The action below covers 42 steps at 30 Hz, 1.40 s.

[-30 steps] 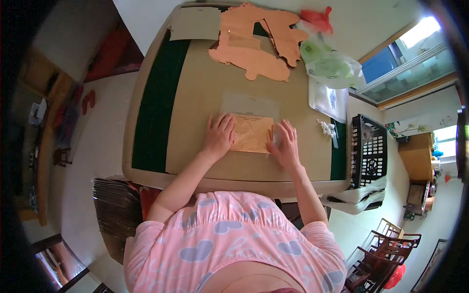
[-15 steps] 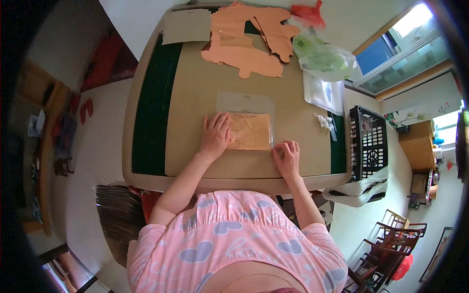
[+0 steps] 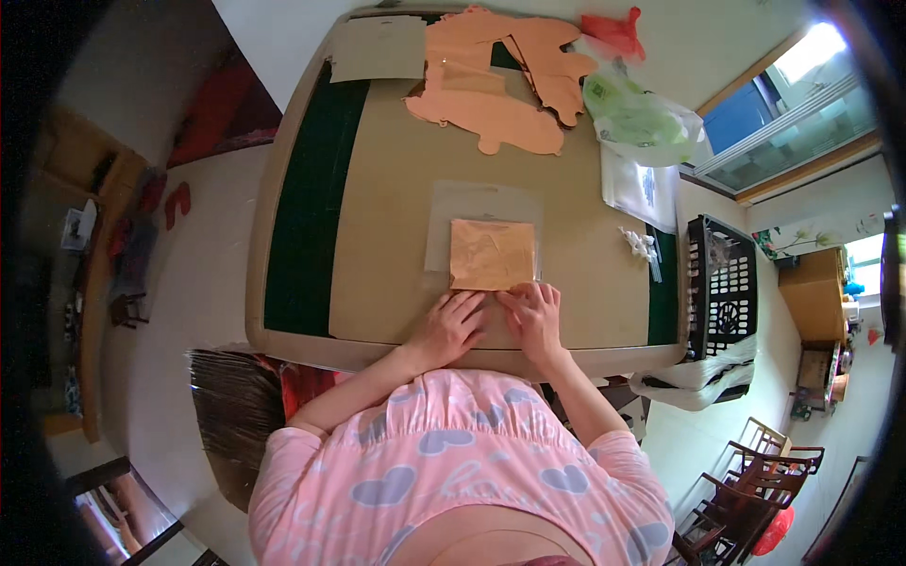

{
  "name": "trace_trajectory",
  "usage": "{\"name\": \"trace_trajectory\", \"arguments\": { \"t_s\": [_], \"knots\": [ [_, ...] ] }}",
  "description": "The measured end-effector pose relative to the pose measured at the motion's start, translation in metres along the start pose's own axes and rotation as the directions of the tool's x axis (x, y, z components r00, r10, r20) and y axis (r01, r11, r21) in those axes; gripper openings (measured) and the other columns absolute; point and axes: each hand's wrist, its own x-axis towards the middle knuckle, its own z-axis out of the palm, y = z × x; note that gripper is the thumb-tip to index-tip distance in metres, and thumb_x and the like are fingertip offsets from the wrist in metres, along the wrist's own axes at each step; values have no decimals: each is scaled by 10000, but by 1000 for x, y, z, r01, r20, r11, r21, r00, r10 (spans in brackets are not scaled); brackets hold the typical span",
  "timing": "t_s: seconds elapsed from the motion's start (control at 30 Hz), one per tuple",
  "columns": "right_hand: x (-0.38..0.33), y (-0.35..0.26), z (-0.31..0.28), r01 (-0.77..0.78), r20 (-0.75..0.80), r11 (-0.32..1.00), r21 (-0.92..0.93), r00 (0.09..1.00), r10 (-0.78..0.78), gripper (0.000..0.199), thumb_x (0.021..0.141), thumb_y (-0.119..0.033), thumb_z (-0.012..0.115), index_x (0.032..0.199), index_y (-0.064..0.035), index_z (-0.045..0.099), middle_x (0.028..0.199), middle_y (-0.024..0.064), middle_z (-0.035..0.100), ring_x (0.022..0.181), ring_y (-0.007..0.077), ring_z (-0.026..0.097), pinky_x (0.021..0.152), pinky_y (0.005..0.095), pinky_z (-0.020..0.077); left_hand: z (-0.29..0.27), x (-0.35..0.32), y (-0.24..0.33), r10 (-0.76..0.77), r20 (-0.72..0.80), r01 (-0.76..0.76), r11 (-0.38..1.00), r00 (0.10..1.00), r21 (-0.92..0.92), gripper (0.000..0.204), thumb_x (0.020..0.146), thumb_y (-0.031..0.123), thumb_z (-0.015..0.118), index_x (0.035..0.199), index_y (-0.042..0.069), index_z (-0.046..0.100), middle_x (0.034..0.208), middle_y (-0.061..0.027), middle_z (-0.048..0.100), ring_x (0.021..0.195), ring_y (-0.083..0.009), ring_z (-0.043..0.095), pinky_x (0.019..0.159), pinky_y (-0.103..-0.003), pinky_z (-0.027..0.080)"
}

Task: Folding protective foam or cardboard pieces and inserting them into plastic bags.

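Observation:
A square, peach-coloured folded sheet (image 3: 490,256) lies at the middle of the table, slightly creased and shiny. Under and beyond it spreads a clear plastic bag (image 3: 464,202) with a hang hole at its far end. My left hand (image 3: 449,327) rests just below the square's near edge, fingers stretched out and holding nothing. At the near right corner, my right hand (image 3: 534,316) has thumb and fingertips closed at the edge of the folded sheet. How much of the sheet sits inside the bag I cannot tell.
Peach cut-out shapes (image 3: 500,118) and a grey-beige card (image 3: 377,49) lie at the far side. Along the right are a green-white plastic bag (image 3: 642,121), clear bags (image 3: 637,189), small white pieces (image 3: 639,245) and a black basket (image 3: 723,283).
My left hand has left the square's left side and come down to its near edge. My right hand has moved left to the near edge. The printed text over the square no longer shows.

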Motion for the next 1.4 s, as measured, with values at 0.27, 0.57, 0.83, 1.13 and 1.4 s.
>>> {"name": "trace_trajectory", "arguments": {
  "t_s": [0.27, 0.57, 0.83, 1.13, 1.4],
  "knots": [
    [30, 5, 20, -20, -37, 996, -81, 999, 17, 342, 734, -78, 652, 1068, -142, 677, 957, 49, 581, 927, 257, 536, 854, 408, 393, 0, 3, 4, -65, 39, 59, 986, 997, 156, 461, 851, 263, 626, 1263, 74, 540, 1377, -116, 471, 1313, -269, 400, 1082, -481, 317],
    [-10, 24, 10, -233, -119, 970, -66, 967, 224, 181, 768, -140, 682, 929, -130, 600, 900, 64, 558, 900, 273, 528, 810, 418, 391, 1, -1, 2, -88, -63, 94, 992, 994, 89, 398, 831, 204, 654, 1205, 91, 578, 1311, -80, 523, 1211, -254, 482, 1006, -436, 386],
    [17, 9, 16, -3, -77, 994, -107, 997, -5, 174, 756, -196, 725, 874, -135, 612, 909, 50, 575, 880, 250, 541, 804, 394, 390, -16, -5, 7, -24, -103, 31, 997, 994, 74, 230, 819, 140, 657, 1037, 66, 658, 1145, -66, 639, 1086, -244, 586, 930, -371, 469],
    [45, -9, 56, -37, -98, 997, -71, 995, 30, 119, 777, -189, 706, 826, -136, 612, 796, 4, 589, 817, 214, 561, 767, 376, 381, -10, -6, 10, 3, -126, 7, 997, 992, 77, 236, 831, 135, 638, 1051, 51, 655, 1166, -98, 636, 1152, -252, 568, 973, -401, 456],
    [14, 1, 24, -235, -116, 972, -31, 966, 230, 142, 808, -201, 673, 886, -118, 588, 859, 60, 580, 862, 252, 557, 769, 396, 384, -20, 6, 6, -35, -313, 19, 998, 949, -55, 324, 798, 52, 653, 1122, 52, 635, 1117, -108, 626, 1070, -303, 597, 948, -431, 472]
  ]
}}
